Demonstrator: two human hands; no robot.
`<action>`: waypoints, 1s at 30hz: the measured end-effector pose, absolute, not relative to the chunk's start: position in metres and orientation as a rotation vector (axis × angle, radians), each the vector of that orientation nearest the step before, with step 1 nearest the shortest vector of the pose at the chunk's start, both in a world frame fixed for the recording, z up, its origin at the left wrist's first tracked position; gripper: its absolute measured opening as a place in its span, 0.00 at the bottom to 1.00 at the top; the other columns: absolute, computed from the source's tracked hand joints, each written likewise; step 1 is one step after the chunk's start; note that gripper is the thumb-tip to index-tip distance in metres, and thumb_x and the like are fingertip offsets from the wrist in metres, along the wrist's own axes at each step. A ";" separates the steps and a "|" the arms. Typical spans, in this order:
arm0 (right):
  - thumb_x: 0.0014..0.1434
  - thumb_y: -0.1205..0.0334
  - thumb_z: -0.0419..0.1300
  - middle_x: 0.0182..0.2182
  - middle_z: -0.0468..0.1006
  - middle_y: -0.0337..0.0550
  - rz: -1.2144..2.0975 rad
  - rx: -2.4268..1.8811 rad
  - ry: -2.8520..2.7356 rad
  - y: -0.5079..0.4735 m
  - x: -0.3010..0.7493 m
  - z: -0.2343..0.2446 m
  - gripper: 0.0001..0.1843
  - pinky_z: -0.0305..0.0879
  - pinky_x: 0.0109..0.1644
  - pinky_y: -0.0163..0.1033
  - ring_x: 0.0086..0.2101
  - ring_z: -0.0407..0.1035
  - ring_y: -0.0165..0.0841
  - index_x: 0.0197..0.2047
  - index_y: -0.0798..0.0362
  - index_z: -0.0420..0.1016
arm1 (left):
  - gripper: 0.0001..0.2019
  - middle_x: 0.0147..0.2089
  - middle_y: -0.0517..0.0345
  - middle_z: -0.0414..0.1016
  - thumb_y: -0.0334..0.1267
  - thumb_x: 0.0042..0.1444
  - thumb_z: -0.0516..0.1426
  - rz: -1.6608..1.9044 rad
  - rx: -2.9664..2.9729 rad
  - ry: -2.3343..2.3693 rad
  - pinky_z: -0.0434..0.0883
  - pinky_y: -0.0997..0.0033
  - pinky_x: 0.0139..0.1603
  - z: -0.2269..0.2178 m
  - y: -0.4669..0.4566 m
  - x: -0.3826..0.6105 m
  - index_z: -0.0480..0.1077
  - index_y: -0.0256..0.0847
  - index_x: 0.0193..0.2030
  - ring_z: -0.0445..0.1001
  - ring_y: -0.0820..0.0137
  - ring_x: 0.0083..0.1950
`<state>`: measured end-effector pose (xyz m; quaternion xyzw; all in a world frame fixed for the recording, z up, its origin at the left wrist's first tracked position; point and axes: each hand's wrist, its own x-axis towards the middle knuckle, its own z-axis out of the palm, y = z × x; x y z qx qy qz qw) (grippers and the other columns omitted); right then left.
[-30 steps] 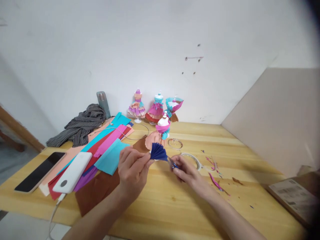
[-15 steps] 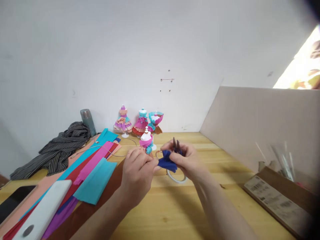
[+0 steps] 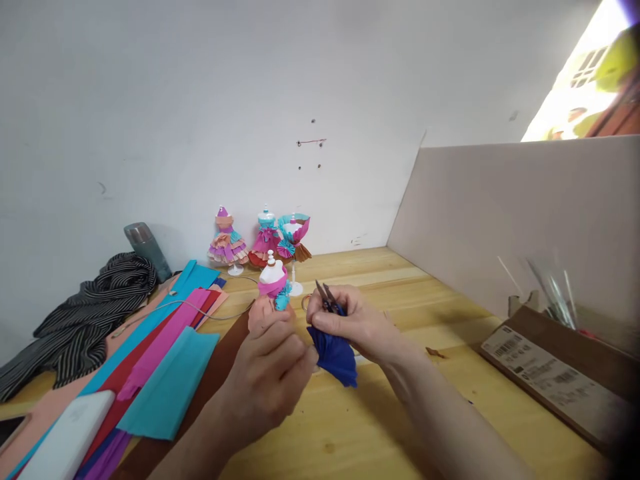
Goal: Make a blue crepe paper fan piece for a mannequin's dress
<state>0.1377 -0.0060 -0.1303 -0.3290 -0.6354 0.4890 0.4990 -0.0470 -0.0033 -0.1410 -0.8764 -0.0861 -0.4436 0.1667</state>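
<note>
My right hand (image 3: pixel 350 320) is closed, pinching the gathered top of a pleated piece of blue crepe paper (image 3: pixel 336 357) that fans out downward. In the same hand sits a pair of small scissors (image 3: pixel 327 297), dark blades pointing up. My left hand (image 3: pixel 270 377) is closed beside the paper's left edge; its fingertips face away, and what they hold is hidden. Just beyond it stands a small white dress form (image 3: pixel 273 272) with a pink wrap and a turquoise paper rosette. A peach piece (image 3: pixel 265 313) shows below it, partly behind my left hand.
Crepe paper strips (image 3: pixel 165 383) in several colours lie at left, with a white case-like object (image 3: pixel 70 433) on them. Behind are a striped cloth (image 3: pixel 100 300), a flask (image 3: pixel 147 250) and three dressed forms (image 3: pixel 227 243). A cardboard box (image 3: pixel 545 373) stands at right, beside a partition (image 3: pixel 525 220).
The blue paper, earlier bunched between both hands, now hangs fanned out below my right fingers. My left hand has come lower. The whole scene has shifted left in view.
</note>
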 end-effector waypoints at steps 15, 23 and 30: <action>0.52 0.49 0.63 0.19 0.62 0.35 0.846 -1.034 -1.539 0.003 0.122 -0.137 0.18 0.54 0.26 0.35 0.23 0.56 0.28 0.21 0.53 0.66 | 0.07 0.29 0.57 0.73 0.25 0.55 0.59 -1.574 -2.125 -0.702 0.72 0.63 0.41 -0.163 0.016 -0.052 0.72 0.39 0.39 0.70 0.68 0.32; 0.57 0.46 0.61 0.24 0.66 0.39 0.924 -0.951 -1.412 -0.008 0.128 -0.145 0.18 0.50 0.24 0.34 0.23 0.55 0.28 0.35 0.54 0.77 | 0.08 0.28 0.58 0.72 0.24 0.54 0.60 -1.683 -2.017 -0.741 0.72 0.66 0.37 -0.154 0.017 -0.055 0.71 0.40 0.38 0.68 0.70 0.32; 0.54 0.48 0.65 0.25 0.65 0.39 0.895 -0.913 -1.344 -0.010 0.126 -0.150 0.18 0.53 0.23 0.34 0.23 0.56 0.28 0.43 0.52 0.79 | 0.09 0.29 0.58 0.71 0.24 0.54 0.61 -1.716 -1.991 -0.743 0.71 0.66 0.37 -0.152 0.018 -0.061 0.72 0.40 0.38 0.70 0.69 0.33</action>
